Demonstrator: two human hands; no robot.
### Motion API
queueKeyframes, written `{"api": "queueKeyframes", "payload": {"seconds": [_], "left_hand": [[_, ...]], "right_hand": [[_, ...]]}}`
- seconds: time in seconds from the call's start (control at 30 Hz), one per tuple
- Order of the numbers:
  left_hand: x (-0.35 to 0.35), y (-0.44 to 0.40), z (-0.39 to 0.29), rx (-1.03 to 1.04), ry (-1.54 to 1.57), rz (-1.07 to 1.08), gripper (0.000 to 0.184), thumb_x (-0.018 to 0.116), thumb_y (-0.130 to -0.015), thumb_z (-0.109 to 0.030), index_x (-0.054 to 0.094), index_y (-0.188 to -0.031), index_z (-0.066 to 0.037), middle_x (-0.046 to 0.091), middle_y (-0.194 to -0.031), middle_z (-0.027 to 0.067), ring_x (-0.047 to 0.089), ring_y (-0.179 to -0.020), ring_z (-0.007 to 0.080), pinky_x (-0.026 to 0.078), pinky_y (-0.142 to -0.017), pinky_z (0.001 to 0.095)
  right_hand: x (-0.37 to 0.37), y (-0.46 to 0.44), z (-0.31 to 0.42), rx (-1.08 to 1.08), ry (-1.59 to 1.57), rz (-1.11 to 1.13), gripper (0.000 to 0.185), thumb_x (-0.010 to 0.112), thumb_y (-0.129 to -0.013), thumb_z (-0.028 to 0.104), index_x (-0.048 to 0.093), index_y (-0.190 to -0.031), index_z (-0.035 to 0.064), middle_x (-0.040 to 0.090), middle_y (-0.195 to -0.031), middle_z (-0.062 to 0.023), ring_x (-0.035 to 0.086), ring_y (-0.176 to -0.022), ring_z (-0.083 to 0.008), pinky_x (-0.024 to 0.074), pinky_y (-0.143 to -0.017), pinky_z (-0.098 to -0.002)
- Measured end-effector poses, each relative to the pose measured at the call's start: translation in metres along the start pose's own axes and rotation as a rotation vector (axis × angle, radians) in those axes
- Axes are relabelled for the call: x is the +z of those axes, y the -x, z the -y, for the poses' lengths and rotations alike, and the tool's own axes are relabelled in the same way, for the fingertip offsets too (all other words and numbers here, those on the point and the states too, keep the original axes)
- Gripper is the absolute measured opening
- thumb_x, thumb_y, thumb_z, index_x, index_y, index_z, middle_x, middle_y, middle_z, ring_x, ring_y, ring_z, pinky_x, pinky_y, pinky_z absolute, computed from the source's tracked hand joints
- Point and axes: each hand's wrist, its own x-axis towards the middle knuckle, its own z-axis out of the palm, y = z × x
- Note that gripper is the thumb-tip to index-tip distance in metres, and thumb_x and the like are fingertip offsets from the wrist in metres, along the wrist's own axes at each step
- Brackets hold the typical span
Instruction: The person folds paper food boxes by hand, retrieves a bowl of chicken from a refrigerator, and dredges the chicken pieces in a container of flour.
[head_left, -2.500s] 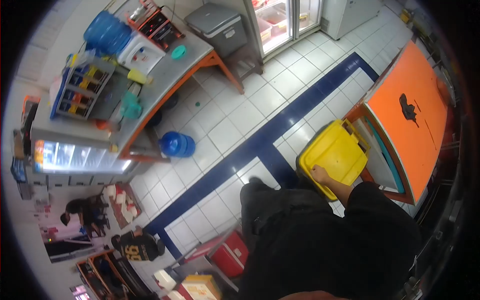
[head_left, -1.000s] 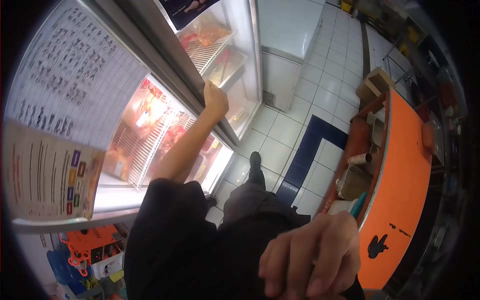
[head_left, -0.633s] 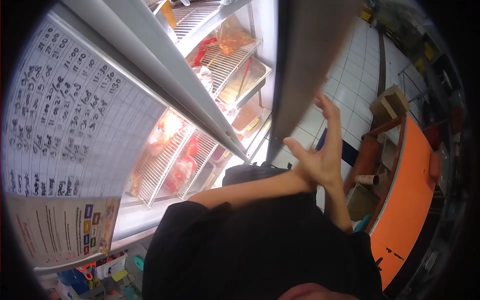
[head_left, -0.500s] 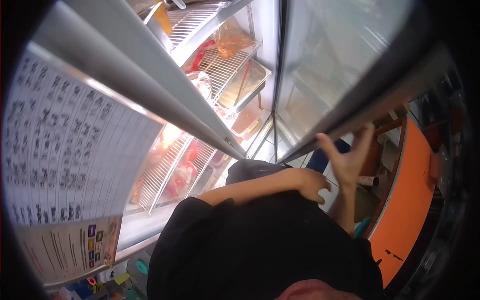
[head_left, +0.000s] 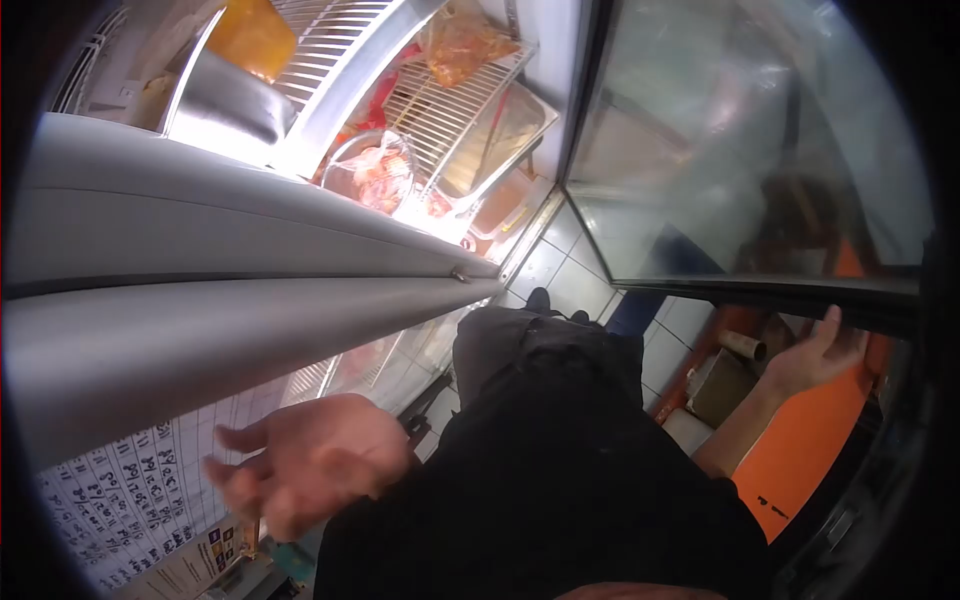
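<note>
My left hand (head_left: 320, 455) is at the lower left, fingers spread and holding nothing. It is beside the closed glass door with the handwritten sheet (head_left: 125, 510). At the right, my right hand (head_left: 815, 358) grips the dark bottom-side edge of the open glass fridge door (head_left: 730, 150); its fingers are partly hidden by the frame. In the lit fridge, a bag of orange-red food (head_left: 465, 50) lies on a wire shelf (head_left: 425, 100). A bowl with bagged meat (head_left: 375, 175) and a clear tub (head_left: 500, 140) are below it.
A metal container (head_left: 225, 105) and a yellow-orange item (head_left: 250, 35) stand on the upper shelf. The grey door post (head_left: 230, 240) crosses the left. An orange panel (head_left: 800, 440) and a cardboard tube (head_left: 742, 346) are at the right, above white floor tiles (head_left: 575, 285).
The right-hand door has swung wider, with my right hand moving outward along with it. My left hand has moved from across my body to the left side, fingers spread. The view has turned.
</note>
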Motion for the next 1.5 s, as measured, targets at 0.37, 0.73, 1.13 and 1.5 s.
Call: {"api": "queueKeyframes", "payload": {"seconds": [0.37,0.73,1.13,1.5], "left_hand": [[0.046,-0.015,0.017,0.586,-0.756,0.292,0.049,0.049,-0.107,-0.053,0.044,-0.133,-0.012,0.040,-0.138,0.0149,0.032,-0.148,0.0350,0.045,-0.117,0.0677],[0.030,0.006,0.042,0.778,-0.793,0.164,0.045,0.041,-0.111,-0.053,0.049,-0.105,-0.010,0.042,-0.101,0.0071,0.049,-0.120,0.0236,0.057,-0.105,0.0571],[0.002,0.040,0.029,0.641,-0.640,0.303,0.038,0.034,-0.112,-0.048,0.048,-0.120,-0.013,0.048,-0.130,0.0105,0.047,-0.133,0.0279,0.052,-0.107,0.0531],[0.017,0.052,0.030,0.389,-0.345,0.196,0.034,0.036,-0.109,-0.043,0.052,-0.122,-0.016,0.051,-0.135,0.0075,0.048,-0.134,0.0269,0.051,-0.106,0.0505]], "right_hand": [[0.194,0.087,0.044,-0.023,-0.229,0.701,0.008,0.067,-0.090,-0.002,0.073,-0.085,-0.0003,0.068,-0.108,-0.0139,0.064,-0.094,-0.0236,0.0502,-0.083,-0.0337],[0.316,0.060,0.105,0.363,-0.698,1.230,0.010,0.067,-0.103,0.006,0.071,-0.109,-0.0010,0.071,-0.086,-0.0025,0.064,-0.075,-0.0068,0.0514,-0.067,-0.0238],[0.380,0.002,0.169,-0.118,-0.765,1.041,0.005,0.072,-0.097,0.004,0.071,-0.092,0.0014,0.066,-0.079,0.0005,0.057,-0.071,-0.0050,0.0449,-0.065,-0.0242],[0.470,-0.105,0.181,-0.240,0.361,0.784,0.049,0.072,-0.095,0.049,0.066,-0.082,0.0022,0.066,-0.069,-0.0090,0.064,-0.066,-0.0224,0.0504,-0.066,-0.0381]]}}
